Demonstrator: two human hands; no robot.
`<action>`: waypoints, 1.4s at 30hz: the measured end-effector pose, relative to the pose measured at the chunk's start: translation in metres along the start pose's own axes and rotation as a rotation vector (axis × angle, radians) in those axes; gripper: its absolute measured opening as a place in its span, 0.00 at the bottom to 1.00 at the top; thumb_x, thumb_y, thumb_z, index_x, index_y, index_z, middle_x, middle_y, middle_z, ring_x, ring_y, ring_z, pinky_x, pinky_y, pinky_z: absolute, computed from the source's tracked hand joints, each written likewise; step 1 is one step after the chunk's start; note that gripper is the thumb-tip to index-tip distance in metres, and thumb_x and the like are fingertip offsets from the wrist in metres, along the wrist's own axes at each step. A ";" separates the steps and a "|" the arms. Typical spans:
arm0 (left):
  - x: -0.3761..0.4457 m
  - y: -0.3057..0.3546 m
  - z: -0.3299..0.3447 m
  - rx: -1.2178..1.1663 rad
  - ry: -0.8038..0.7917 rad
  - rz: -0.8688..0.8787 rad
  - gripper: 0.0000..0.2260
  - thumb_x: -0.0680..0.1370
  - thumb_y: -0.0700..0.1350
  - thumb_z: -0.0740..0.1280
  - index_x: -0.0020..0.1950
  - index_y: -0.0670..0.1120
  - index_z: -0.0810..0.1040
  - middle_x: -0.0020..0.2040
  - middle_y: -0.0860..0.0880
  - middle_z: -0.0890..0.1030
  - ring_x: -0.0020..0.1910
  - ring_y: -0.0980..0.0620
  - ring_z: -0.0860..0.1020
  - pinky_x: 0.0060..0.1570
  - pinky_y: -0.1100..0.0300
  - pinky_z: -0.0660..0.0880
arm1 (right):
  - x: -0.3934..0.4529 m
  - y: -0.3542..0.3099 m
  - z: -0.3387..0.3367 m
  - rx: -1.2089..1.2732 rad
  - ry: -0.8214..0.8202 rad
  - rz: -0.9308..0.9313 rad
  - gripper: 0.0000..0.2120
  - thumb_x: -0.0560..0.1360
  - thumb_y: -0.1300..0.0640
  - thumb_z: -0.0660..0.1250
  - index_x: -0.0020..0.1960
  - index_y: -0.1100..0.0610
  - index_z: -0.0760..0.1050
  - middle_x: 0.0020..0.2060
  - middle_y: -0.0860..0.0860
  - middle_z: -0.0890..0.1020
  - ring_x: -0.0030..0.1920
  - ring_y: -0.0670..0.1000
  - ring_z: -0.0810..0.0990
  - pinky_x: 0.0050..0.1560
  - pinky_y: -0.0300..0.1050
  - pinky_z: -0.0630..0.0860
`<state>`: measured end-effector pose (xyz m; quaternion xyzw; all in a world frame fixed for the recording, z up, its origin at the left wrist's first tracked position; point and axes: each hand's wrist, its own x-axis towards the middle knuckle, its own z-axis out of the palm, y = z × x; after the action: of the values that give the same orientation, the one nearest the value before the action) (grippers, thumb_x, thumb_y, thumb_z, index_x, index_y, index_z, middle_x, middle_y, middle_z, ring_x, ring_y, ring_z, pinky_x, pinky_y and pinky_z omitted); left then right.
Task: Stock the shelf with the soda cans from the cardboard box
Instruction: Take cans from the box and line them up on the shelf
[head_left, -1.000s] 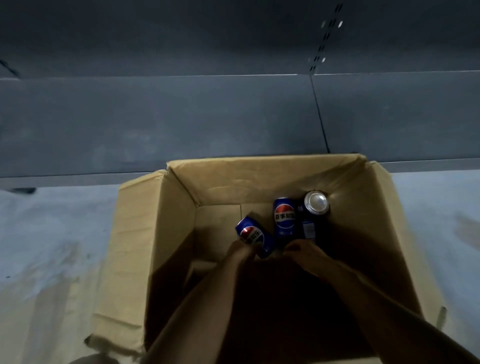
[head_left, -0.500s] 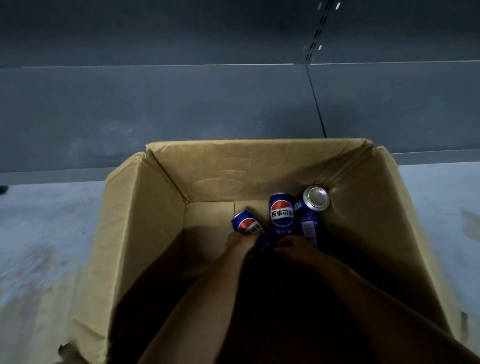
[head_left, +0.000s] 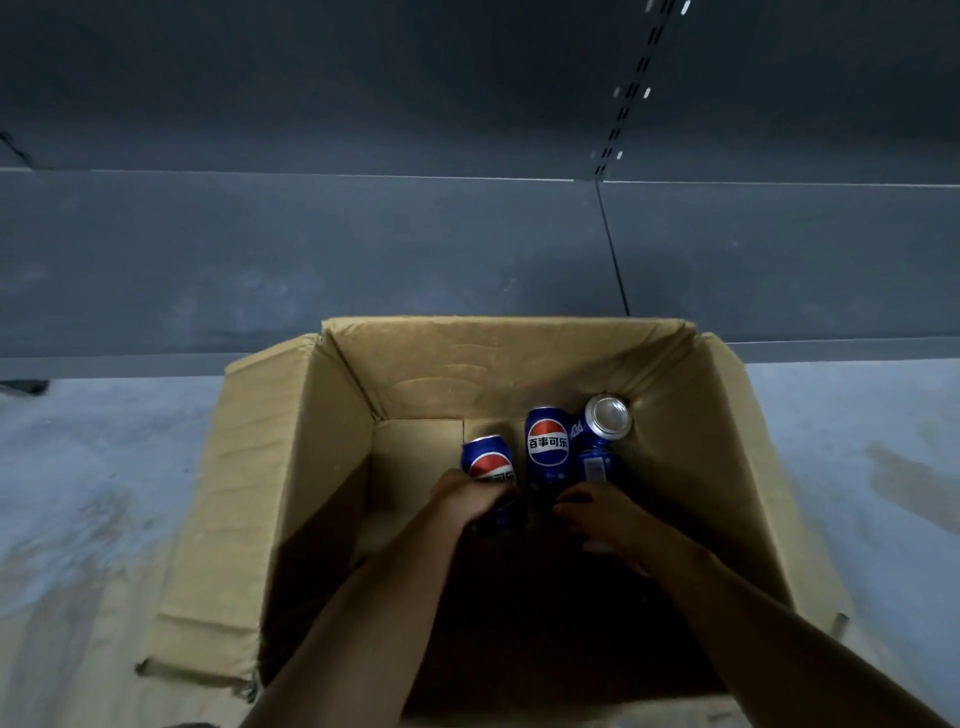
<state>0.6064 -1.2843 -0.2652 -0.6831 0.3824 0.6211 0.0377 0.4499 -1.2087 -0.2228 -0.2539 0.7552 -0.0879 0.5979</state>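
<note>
An open cardboard box (head_left: 291, 467) stands on the floor in front of a dark grey shelf (head_left: 363, 260). Three blue soda cans are at the box's far side: a left can (head_left: 487, 457), a middle can (head_left: 546, 448) and a right can (head_left: 607, 417) tilted with its silver top showing. My left hand (head_left: 467, 503) grips the lower part of the left can. My right hand (head_left: 605, 521) is low in the box at the base of the middle and right cans, fingers curled down. Shadow hides what they hold.
The box's flaps fold outward on the left (head_left: 218, 545) and right (head_left: 748, 467). Pale grey floor (head_left: 93, 493) lies on both sides of the box. A slotted shelf upright (head_left: 631, 88) rises at the upper right. The near half of the box is in deep shadow.
The left can now stands more upright under my left hand. My right hand has stayed at the base of the other cans. The view has shifted slightly.
</note>
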 end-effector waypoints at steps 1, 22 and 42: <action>-0.011 0.004 -0.005 -0.007 -0.027 0.020 0.20 0.72 0.48 0.73 0.61 0.45 0.71 0.54 0.46 0.76 0.55 0.47 0.76 0.52 0.55 0.74 | -0.011 -0.004 0.000 0.025 0.000 0.007 0.06 0.78 0.55 0.64 0.55 0.50 0.73 0.51 0.49 0.78 0.53 0.49 0.77 0.52 0.46 0.76; -0.355 0.171 -0.129 0.151 -0.046 0.277 0.27 0.62 0.48 0.80 0.58 0.45 0.78 0.53 0.47 0.83 0.47 0.51 0.81 0.48 0.58 0.80 | -0.328 -0.205 -0.067 0.073 -0.042 -0.314 0.18 0.66 0.66 0.75 0.52 0.53 0.76 0.54 0.57 0.82 0.56 0.57 0.80 0.60 0.52 0.76; -0.665 0.329 -0.226 0.198 0.020 0.757 0.30 0.58 0.53 0.79 0.57 0.47 0.77 0.49 0.51 0.83 0.48 0.55 0.81 0.50 0.57 0.80 | -0.621 -0.362 -0.148 0.175 -0.054 -0.594 0.20 0.70 0.59 0.74 0.59 0.49 0.74 0.55 0.48 0.82 0.57 0.48 0.79 0.61 0.48 0.74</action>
<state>0.6470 -1.3193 0.5090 -0.4926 0.6659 0.5445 -0.1320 0.5079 -1.2401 0.5086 -0.4136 0.6214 -0.3167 0.5852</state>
